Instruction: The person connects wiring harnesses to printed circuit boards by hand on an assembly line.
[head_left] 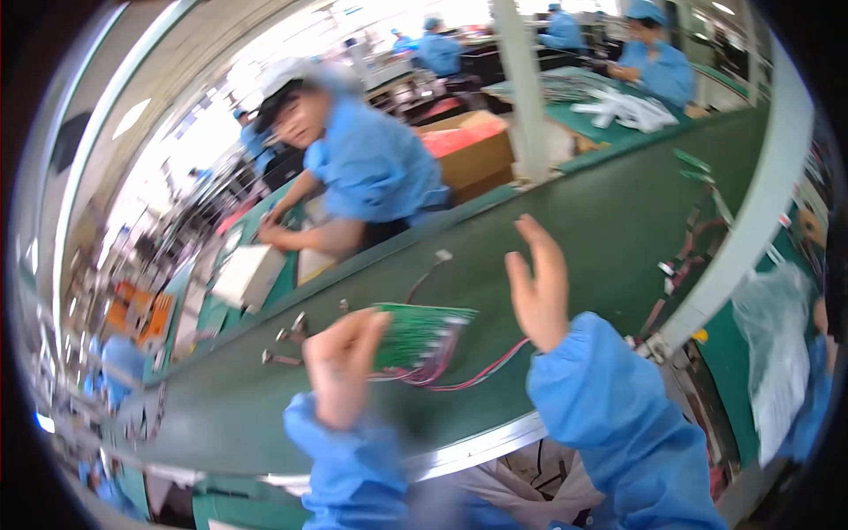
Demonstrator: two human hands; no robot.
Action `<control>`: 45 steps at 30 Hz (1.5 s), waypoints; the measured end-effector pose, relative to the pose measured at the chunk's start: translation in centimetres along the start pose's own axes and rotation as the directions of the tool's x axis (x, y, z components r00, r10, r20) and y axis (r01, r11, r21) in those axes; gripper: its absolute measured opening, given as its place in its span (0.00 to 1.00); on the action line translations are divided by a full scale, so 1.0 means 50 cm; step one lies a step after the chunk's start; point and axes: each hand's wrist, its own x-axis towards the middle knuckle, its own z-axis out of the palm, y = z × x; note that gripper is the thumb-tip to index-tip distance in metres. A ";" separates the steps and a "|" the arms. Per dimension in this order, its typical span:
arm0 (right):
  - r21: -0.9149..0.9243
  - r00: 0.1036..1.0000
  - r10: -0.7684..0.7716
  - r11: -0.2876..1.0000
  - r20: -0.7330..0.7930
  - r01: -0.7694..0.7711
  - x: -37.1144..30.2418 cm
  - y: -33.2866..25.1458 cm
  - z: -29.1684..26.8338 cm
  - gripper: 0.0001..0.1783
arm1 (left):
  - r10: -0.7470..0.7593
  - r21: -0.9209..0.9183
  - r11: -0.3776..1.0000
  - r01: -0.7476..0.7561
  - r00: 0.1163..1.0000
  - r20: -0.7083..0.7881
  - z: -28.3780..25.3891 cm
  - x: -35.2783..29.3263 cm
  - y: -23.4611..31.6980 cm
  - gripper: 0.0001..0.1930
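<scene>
My left hand is closed at the left edge of a stack of green circuit boards, fingers pinched together and somewhat blurred. White connectors line the stack's right side, and pink, red and dark wires trail from it over the dark green conveyor belt. To the right of the boards, my right hand is raised above the belt, open and holding nothing, its fingers pointing up and the thumb side apart.
Small cabled connectors lie left of the boards. More wire bundles lie on the belt at right, near a pale post. Across the belt sits a person in blue, beside a cardboard box. A clear plastic bag hangs at right.
</scene>
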 end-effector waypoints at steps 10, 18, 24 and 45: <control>0.502 0.606 -0.335 0.856 0.722 -0.124 -0.015 -0.146 0.018 0.17 | 0.074 -0.093 0.994 -0.052 0.965 0.252 0.040 -0.060 -0.041 0.10; 0.523 0.590 -0.260 0.786 0.764 -0.331 -0.021 -0.169 0.018 0.19 | 0.105 -0.231 0.972 -0.045 0.961 0.257 0.028 -0.070 -0.051 0.10; 0.443 0.661 -0.259 0.888 0.704 -0.124 -0.046 -0.171 0.023 0.14 | 0.029 -0.201 0.979 0.019 0.971 0.237 0.036 -0.084 -0.062 0.08; 0.352 0.900 -0.190 0.935 0.392 0.044 -0.105 -0.191 0.051 0.11 | -0.060 -0.194 0.979 0.066 0.998 0.035 0.065 -0.106 -0.059 0.09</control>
